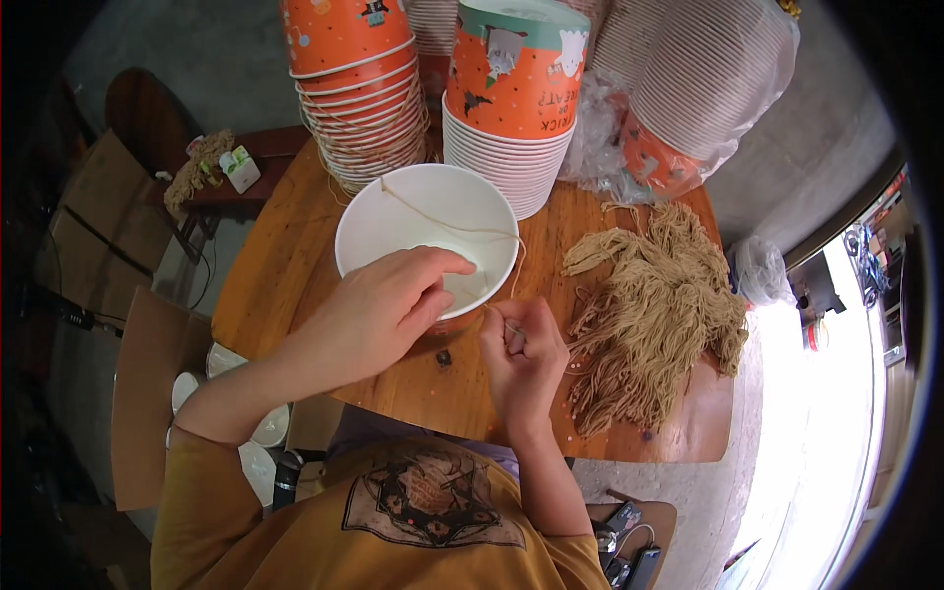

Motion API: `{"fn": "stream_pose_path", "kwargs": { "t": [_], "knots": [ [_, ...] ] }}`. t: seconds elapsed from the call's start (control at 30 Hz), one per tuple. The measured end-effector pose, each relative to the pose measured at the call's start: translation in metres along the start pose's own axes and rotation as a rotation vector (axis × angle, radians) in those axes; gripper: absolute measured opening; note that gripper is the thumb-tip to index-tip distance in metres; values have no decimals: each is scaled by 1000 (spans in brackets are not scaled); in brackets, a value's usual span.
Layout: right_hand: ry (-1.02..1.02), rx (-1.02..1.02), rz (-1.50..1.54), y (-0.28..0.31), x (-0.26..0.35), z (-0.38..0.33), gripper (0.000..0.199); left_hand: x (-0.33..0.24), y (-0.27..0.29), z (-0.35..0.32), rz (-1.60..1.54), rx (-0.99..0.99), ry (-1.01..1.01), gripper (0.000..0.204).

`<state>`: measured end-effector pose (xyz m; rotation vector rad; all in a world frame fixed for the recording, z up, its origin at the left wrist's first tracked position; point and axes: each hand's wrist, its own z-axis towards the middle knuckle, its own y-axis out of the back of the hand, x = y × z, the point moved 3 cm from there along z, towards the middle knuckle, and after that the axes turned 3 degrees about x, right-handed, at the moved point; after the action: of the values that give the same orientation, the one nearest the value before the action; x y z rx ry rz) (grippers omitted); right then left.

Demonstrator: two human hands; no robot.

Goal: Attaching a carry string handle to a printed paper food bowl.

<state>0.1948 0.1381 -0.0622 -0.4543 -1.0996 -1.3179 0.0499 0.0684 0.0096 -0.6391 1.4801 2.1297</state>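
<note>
In the head view, a white paper bowl [428, 211] stood open on a round wooden table [285, 265], just in front of the person. The left hand [379, 310] lay over the bowl's near rim, its fingers curled together with the tips reaching down inside the bowl; whether they pinched anything there could not be told. A thin tan string [447, 224] ran across the bowl's opening and down over its right edge to the right hand [521, 354], which sat just beside the bowl with thumb and forefinger pressed together on the string's end. To the right of that hand a loose heap of tan strings [654, 310] lay on the table. Behind the bowl stood two stacks of orange paper bowls [359, 88], upside down, and further right a bagged stack of white bowls [703, 74] leaned on its side. A cardboard sheet [147, 393] stood near the table's left side.
</note>
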Motion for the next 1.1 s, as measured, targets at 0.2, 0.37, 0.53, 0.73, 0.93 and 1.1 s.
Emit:
{"fn": "stream_pose_path", "kwargs": {
  "t": [0.2,0.37,0.53,0.73,0.93,1.1],
  "knots": [
    [-15,58,-54,-1,3,3,14,11,0,28,-66,446,141,17],
    [17,67,-63,3,5,5,12,13,0,27,7,322,35,11],
    [-72,113,67,11,14,15,15,12,0,28,-221,166,60,9],
    [-51,165,52,8,16,20,16,17,-11,37,-620,278,230,8],
    [-97,227,119,8,16,23,19,26,-18,40,-933,353,451,8],
    [-126,252,138,9,17,23,22,25,-19,39,-964,370,350,19]
  ]
}}
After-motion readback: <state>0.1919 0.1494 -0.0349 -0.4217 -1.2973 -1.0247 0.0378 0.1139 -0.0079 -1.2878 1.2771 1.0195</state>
